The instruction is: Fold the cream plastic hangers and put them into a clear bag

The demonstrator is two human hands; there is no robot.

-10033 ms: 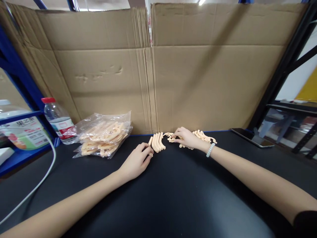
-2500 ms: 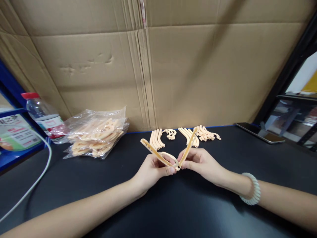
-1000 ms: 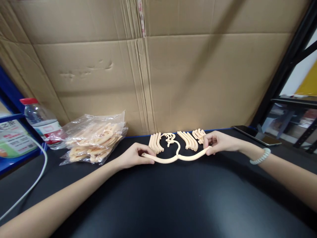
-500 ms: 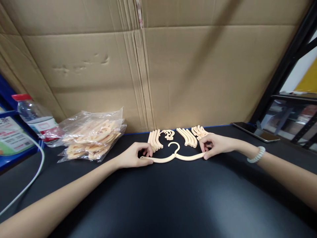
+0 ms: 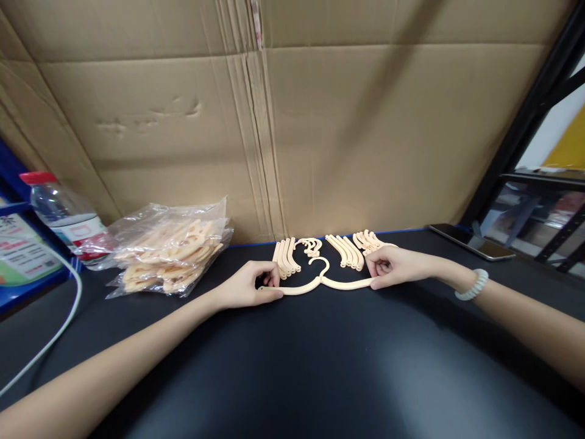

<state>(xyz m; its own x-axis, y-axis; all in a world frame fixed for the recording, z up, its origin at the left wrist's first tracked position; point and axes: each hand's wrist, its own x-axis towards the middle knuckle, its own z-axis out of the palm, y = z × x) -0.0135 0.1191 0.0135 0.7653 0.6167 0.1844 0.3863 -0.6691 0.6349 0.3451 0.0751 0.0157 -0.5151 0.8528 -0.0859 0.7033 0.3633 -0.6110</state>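
Note:
A cream plastic hanger (image 5: 320, 281) lies spread flat on the black table (image 5: 292, 366), hook pointing away from me. My left hand (image 5: 247, 285) pinches its left arm tip. My right hand (image 5: 393, 266), with a white coil band at the wrist, pinches the right arm tip. Just behind the hanger lie sorted piles of loose parts: left arms (image 5: 286, 257), hooks (image 5: 312, 245), right arms (image 5: 347, 252) and a further pile (image 5: 371, 241) partly hidden by my right hand.
A clear bag of hanger parts (image 5: 170, 250) lies at the left, with a water bottle (image 5: 64, 213) and a white cable (image 5: 50, 341) beyond it. A phone (image 5: 470, 241) rests at the right. A cardboard wall (image 5: 292, 122) closes the back; black shelving stands right.
Ten seconds ago my hands were at the part piles; then they held a folded hanger. It has been spread flat, laid on the table and slid slightly toward the piles.

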